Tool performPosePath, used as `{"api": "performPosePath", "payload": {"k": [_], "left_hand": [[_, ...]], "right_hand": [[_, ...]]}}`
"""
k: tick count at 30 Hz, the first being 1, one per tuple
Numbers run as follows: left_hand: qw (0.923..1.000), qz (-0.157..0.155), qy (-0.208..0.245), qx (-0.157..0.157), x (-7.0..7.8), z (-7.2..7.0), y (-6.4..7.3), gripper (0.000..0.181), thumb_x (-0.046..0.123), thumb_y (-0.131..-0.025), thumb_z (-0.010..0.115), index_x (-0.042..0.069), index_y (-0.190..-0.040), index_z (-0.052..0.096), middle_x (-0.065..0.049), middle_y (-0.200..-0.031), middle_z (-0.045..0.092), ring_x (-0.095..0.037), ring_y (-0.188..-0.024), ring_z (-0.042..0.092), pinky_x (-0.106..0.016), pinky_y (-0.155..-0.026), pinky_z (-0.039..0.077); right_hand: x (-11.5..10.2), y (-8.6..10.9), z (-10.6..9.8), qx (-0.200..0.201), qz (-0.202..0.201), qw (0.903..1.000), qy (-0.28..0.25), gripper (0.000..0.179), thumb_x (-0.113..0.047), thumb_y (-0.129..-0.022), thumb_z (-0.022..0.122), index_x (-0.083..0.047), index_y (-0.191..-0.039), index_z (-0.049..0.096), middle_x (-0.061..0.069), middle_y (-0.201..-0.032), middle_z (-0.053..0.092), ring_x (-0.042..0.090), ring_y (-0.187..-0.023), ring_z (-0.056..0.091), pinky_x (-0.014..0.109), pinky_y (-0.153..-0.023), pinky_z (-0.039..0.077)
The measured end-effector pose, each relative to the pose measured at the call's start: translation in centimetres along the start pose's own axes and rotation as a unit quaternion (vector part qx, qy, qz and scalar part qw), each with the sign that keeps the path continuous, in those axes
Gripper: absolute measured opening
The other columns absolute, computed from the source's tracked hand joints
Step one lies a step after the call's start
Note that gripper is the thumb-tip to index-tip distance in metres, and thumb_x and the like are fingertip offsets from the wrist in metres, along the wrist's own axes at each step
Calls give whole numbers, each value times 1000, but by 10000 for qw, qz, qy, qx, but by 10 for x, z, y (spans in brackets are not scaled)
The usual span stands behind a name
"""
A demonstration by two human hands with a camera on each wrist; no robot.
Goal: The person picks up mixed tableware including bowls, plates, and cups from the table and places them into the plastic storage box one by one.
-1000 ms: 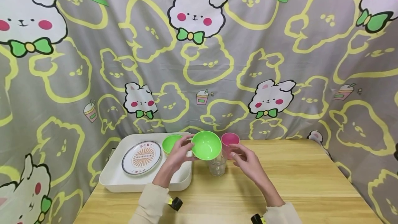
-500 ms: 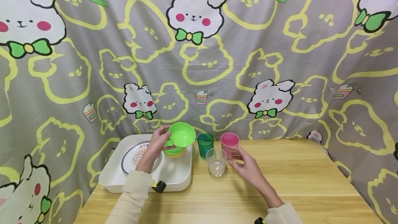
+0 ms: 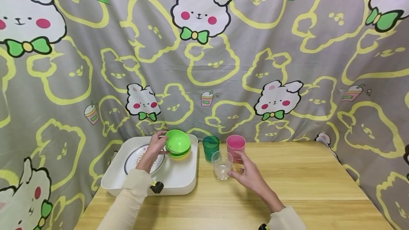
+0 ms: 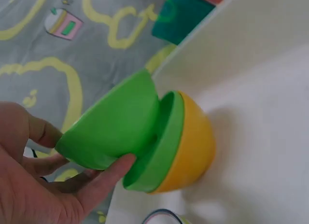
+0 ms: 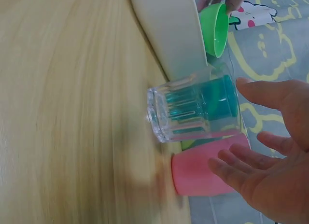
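My left hand (image 3: 156,146) pinches the rim of a bright green bowl (image 3: 178,140), thumb on one side and fingers on the other. It is tilted, low over a second green bowl (image 4: 169,149), which sits inside a yellow bowl (image 4: 197,142) in the white tray (image 3: 179,189). In the left wrist view the held bowl's underside overlaps the lower bowl's mouth. My right hand (image 3: 250,176) is spread beside a clear glass (image 3: 222,168), the thumb near its rim in the right wrist view. The other fingers lie in front of a pink cup (image 5: 195,171).
A dark green cup (image 3: 211,147) stands behind the clear glass, close to the tray's right side. Left of the bowls, a white plate (image 3: 130,160) with an orange print lies in the tray, partly hidden by my left arm. A patterned curtain (image 3: 198,70) hangs behind the wooden table (image 3: 306,187).
My left hand has carried the green bowl left and down, from in front of the cups to the bowls in the tray. The right hand has shifted slightly left, towards the clear glass.
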State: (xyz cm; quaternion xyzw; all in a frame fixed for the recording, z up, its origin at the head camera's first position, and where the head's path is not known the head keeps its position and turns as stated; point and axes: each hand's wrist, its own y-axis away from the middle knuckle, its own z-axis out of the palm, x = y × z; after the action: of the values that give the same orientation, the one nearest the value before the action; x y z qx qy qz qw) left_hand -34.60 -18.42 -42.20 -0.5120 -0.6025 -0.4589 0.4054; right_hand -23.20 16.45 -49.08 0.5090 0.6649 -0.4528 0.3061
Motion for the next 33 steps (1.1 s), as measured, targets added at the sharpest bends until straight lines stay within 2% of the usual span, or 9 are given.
{"api": "performPosePath", "payload": {"k": [6,17,22,26,33], "left_hand": [[9997,28,-243,34,-9,0,-5,51,8,-101,39,-7,-150,37,-34,-142,40,-48,-123,50,-50,-79,63],[9994,-64,-334,-22,-16,1,-10,48,7,-104,37,-9,-149,36,-33,-141,40,-49,-124,49,-49,-76,64],[9991,-102,-393,-82,-19,2,-12,47,1,-102,37,-10,-148,35,-33,-137,41,-47,-112,57,-51,-78,63],[9991,-226,-338,-131,-22,1,-13,52,-3,-97,36,-12,-149,35,-32,-131,43,-40,-103,60,-52,-80,62],[9995,-256,-84,-133,-25,2,-15,53,-9,-90,36,-14,-142,41,-28,-115,45,-30,-84,61,-44,-72,65]], "right_hand": [[2,-2,11,18,-42,10000,-18,77,0,-77,88,4,-143,49,29,-131,60,48,-120,58,63,-93,55],[4,-7,25,169,126,9996,167,83,-6,-76,90,8,-145,45,31,-134,56,47,-118,59,52,-90,59],[5,-7,31,311,57,9985,452,81,-8,-77,90,9,-142,47,31,-132,55,47,-116,59,56,-93,57],[6,-8,34,363,69,9981,495,81,-11,-77,90,9,-142,47,31,-132,54,47,-115,59,59,-93,56],[8,-9,37,376,131,9984,411,82,-11,-76,92,7,-141,46,32,-134,57,48,-119,59,57,-93,57]]}}
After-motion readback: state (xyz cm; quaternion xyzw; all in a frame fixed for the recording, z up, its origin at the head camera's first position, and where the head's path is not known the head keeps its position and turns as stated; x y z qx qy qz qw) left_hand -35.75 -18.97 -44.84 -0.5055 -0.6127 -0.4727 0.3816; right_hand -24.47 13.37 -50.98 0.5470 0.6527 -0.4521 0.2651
